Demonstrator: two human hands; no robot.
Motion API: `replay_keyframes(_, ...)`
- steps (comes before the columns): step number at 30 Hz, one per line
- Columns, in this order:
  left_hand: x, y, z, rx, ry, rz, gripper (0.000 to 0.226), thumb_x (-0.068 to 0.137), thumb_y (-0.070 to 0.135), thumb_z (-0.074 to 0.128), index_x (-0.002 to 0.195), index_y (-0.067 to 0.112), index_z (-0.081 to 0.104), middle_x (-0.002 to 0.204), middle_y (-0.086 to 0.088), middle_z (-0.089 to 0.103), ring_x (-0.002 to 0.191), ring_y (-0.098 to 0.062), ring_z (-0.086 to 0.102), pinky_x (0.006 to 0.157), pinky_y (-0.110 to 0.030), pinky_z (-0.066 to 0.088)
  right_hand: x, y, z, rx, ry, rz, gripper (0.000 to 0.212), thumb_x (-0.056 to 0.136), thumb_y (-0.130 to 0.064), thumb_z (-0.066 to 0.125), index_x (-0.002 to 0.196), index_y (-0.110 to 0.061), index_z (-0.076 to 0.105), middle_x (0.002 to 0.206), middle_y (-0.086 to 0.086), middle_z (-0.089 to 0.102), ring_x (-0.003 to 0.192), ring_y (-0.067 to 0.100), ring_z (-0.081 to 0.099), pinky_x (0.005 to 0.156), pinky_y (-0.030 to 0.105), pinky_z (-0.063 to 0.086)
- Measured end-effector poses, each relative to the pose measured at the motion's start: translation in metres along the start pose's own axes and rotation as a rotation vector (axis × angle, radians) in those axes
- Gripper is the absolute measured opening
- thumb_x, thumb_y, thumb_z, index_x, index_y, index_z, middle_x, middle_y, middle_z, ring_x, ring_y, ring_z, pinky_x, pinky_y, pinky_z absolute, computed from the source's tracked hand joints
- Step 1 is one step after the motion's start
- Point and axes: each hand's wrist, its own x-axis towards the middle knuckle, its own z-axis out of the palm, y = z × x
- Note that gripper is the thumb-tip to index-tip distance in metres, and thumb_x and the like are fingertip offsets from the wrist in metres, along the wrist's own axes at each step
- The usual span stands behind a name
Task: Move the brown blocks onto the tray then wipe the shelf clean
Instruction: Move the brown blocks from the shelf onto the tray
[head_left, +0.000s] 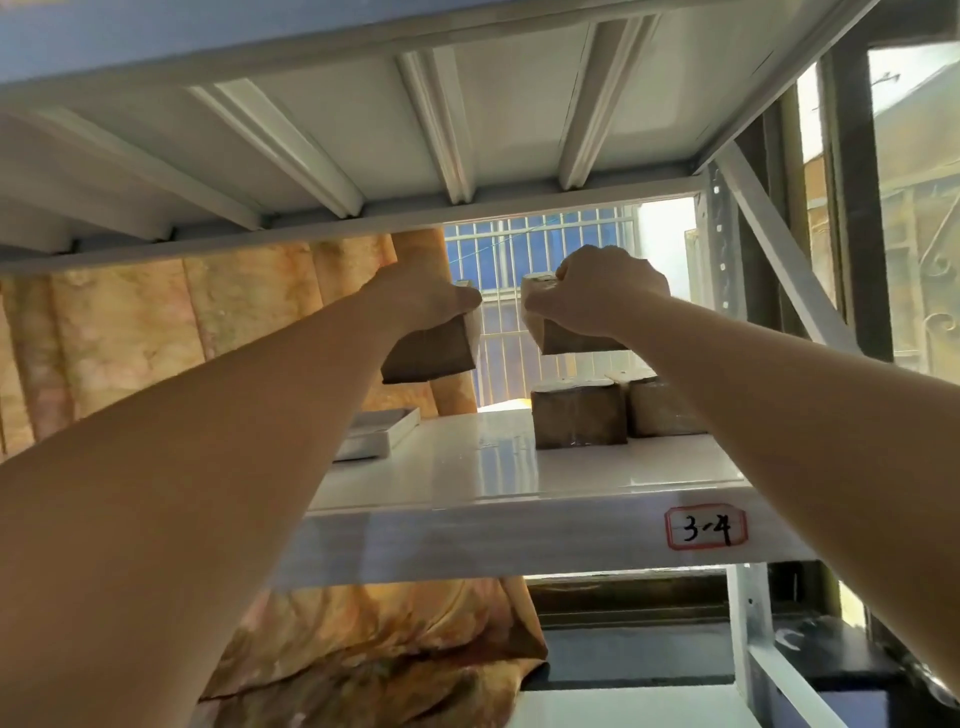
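Observation:
My left hand (415, 299) grips a brown block (434, 353) from above and holds it in the air over the white shelf (519, 483). My right hand (608, 296) grips a second brown block (558, 338), also lifted off the shelf. Two more brown blocks rest on the shelf at the right: one in front (576, 415) and one behind it (660, 410), partly hidden by my right forearm. A white tray (379, 434) lies on the shelf at the left, below my left hand, with my left forearm covering part of it.
The upper shelf's ribbed underside (415, 130) hangs close above my hands. A label reading 3-4 (706, 527) sits on the shelf's front edge. An orange curtain (156, 322) hangs behind at left, a barred window (519, 249) behind the blocks, and a slanted upright brace (769, 249) at right.

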Motion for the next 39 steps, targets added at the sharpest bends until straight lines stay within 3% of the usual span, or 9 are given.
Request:
replay_keyframes(5,-0.005,-0.034,-0.019,-0.045,-0.038,-0.122,0.062,0.085,0.053,0.054,0.126,0.007,0.048,0.124,-0.014,0.055,0.112,-0.031,0.054,0.089,-0.035,0.045,-0.010,-0.034,0.012,0.029,-0.036,-0.033,0.046,0.076,-0.059,0.052,0.096,-0.017,0.057,0.082,0.000,0.055,0.081,0.024,0.056,0.070,0.031,0.043)
replay_keyframes(10,0.004,-0.080,-0.034,-0.057,-0.038,-0.179,0.066,0.080,0.057,0.057,0.120,0.005,0.053,0.118,-0.017,0.058,0.103,-0.033,0.056,0.083,-0.036,0.046,-0.015,-0.086,0.025,0.078,-0.068,-0.066,0.052,0.074,-0.068,0.051,0.082,-0.017,0.051,0.075,0.000,0.050,0.080,0.025,0.055,0.069,0.031,0.040)
replay_keyframes(14,0.014,-0.130,-0.052,0.131,0.051,-0.151,0.063,0.081,0.055,0.054,0.121,0.007,0.051,0.102,-0.014,0.056,0.087,-0.029,0.054,0.064,-0.031,0.039,-0.019,-0.133,0.043,0.064,-0.068,-0.087,0.048,0.077,-0.064,0.050,0.086,-0.017,0.055,0.076,0.000,0.051,0.079,0.025,0.054,0.071,0.032,0.041)
replay_keyframes(19,0.028,-0.199,-0.075,0.160,0.003,-0.173,0.063,0.081,0.056,0.054,0.117,0.005,0.053,0.104,-0.016,0.056,0.083,-0.027,0.049,0.065,-0.031,0.036,-0.019,-0.191,0.073,0.082,-0.100,-0.016,0.051,0.077,-0.065,0.051,0.092,-0.017,0.057,0.096,0.005,0.059,0.084,0.025,0.057,0.074,0.033,0.042)
replay_keyframes(23,0.034,-0.255,-0.084,0.175,-0.043,-0.141,0.062,0.079,0.059,0.052,0.110,0.005,0.055,0.093,-0.012,0.053,0.079,-0.027,0.051,0.054,-0.029,0.033,-0.017,-0.231,0.098,0.042,-0.134,0.063,0.065,0.077,-0.068,0.051,0.112,-0.014,0.060,0.116,0.009,0.061,0.100,0.029,0.059,0.082,0.038,0.045)
replay_keyframes(26,0.039,-0.283,-0.085,0.165,-0.061,-0.102,0.062,0.079,0.058,0.051,0.111,0.005,0.056,0.093,-0.010,0.053,0.073,-0.024,0.049,0.050,-0.027,0.029,-0.014,-0.247,0.109,-0.005,-0.147,0.123,0.069,0.076,-0.069,0.051,0.121,-0.016,0.057,0.121,0.008,0.058,0.101,0.029,0.058,0.078,0.037,0.043)
replay_keyframes(32,0.047,-0.315,-0.075,0.042,-0.110,-0.092,0.065,0.079,0.061,0.049,0.110,0.005,0.059,0.095,-0.011,0.056,0.079,-0.025,0.052,0.051,-0.028,0.031,-0.012,-0.259,0.125,-0.068,-0.157,0.204,0.062,0.080,-0.066,0.050,0.116,-0.016,0.058,0.113,0.006,0.060,0.086,0.023,0.052,0.071,0.033,0.039)
replay_keyframes(36,0.054,-0.322,-0.074,-0.100,-0.172,-0.140,0.066,0.078,0.059,0.053,0.118,0.006,0.056,0.115,-0.014,0.059,0.100,-0.031,0.057,0.070,-0.032,0.041,-0.007,-0.259,0.133,-0.080,-0.180,0.233,0.054,0.080,-0.064,0.050,0.106,-0.017,0.060,0.102,0.005,0.059,0.086,0.024,0.055,0.072,0.033,0.041)
replay_keyframes(39,0.059,-0.320,-0.076,-0.116,-0.164,-0.136,0.065,0.079,0.057,0.053,0.117,0.005,0.056,0.112,-0.014,0.059,0.096,-0.029,0.057,0.067,-0.031,0.040,0.003,-0.257,0.145,-0.082,-0.225,0.220,0.058,0.077,-0.067,0.049,0.101,-0.016,0.063,0.103,0.006,0.063,0.088,0.025,0.060,0.074,0.033,0.047)
